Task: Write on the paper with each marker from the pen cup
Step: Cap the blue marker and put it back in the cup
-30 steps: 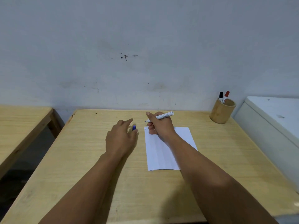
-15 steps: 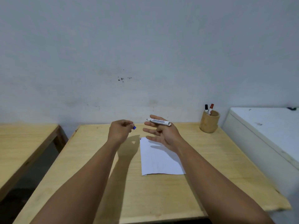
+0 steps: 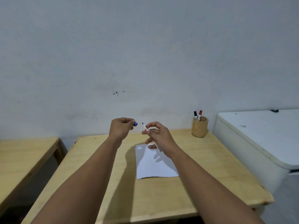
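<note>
My right hand (image 3: 159, 136) holds an uncapped white marker (image 3: 144, 126) raised above the table, its dark tip pointing up and left. My left hand (image 3: 120, 129) is raised beside it, pinching the blue cap (image 3: 135, 124); a small gap separates cap and tip. A white sheet of paper (image 3: 153, 164) lies on the wooden table (image 3: 202, 167) beneath the hands, with a tiny mark at its top left corner. A bamboo pen cup (image 3: 199, 127) stands at the table's back right, holding a black-capped marker (image 3: 195, 114) and a red-capped marker (image 3: 200, 114).
A second wooden table (image 3: 21, 152) stands to the left across a narrow gap. A white chest-like appliance (image 3: 262, 139) adjoins the table on the right. A grey wall (image 3: 145, 54) rises right behind the table.
Both hands rose off the table. My right hand turned the marker so its tip points up toward the cap. My head tilted up, so the table sits lower in view.
</note>
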`<action>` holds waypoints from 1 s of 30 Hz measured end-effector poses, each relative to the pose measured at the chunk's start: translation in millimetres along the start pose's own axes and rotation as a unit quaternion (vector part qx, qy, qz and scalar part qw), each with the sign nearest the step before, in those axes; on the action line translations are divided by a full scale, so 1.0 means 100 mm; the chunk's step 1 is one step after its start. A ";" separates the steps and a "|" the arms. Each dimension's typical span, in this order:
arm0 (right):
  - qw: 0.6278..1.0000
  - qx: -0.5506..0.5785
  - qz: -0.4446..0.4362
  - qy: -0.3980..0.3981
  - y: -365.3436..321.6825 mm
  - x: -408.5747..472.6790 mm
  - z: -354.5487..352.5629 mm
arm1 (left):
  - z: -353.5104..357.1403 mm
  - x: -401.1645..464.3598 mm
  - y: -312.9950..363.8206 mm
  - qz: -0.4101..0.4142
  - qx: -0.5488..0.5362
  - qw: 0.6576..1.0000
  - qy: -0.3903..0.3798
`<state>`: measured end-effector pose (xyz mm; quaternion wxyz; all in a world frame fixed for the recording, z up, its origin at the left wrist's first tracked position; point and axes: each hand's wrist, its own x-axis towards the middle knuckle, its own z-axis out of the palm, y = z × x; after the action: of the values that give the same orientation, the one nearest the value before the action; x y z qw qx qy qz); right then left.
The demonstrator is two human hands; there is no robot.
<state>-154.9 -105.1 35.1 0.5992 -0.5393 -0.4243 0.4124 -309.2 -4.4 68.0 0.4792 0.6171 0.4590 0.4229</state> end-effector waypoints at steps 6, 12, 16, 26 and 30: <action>0.996 -0.088 -0.023 0.009 -0.03 0.00 -0.05 | 0.08 -0.01 0.12 0.004 -0.005 1.000 -0.017; 0.996 -0.085 -0.025 0.020 -0.04 0.03 -0.14 | 0.21 -0.04 0.15 0.022 0.039 0.998 -0.052; 0.996 -0.077 -0.022 0.036 -0.03 0.07 -0.22 | 0.36 -0.04 0.16 0.040 0.066 0.995 -0.063; 0.987 -0.110 0.023 0.117 0.07 0.28 -1.26 | 1.39 0.06 0.21 0.061 0.134 0.960 -0.236; 0.949 -0.139 -0.059 0.276 -0.28 0.61 -1.96 | 2.06 0.27 0.18 0.101 0.184 0.953 -0.220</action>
<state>51.3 -107.8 55.6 0.6352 -0.6839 -0.3269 0.1480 -102.2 -22.4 50.4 0.4018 0.8152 0.3474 0.2309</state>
